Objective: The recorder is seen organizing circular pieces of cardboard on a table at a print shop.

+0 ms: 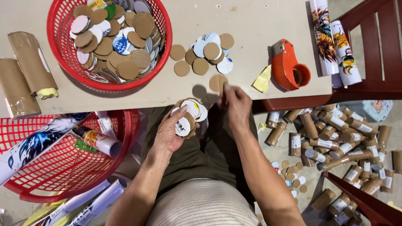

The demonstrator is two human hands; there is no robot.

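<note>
Several round cardboard discs (189, 115) stacked in left hand (169, 132), brown and white.

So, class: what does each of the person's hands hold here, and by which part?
The left hand cups a stack of round cardboard discs by its edges. The right hand pinches one brown disc at its lower rim, at the table edge.

Head camera looks steeply down, close.
</note>
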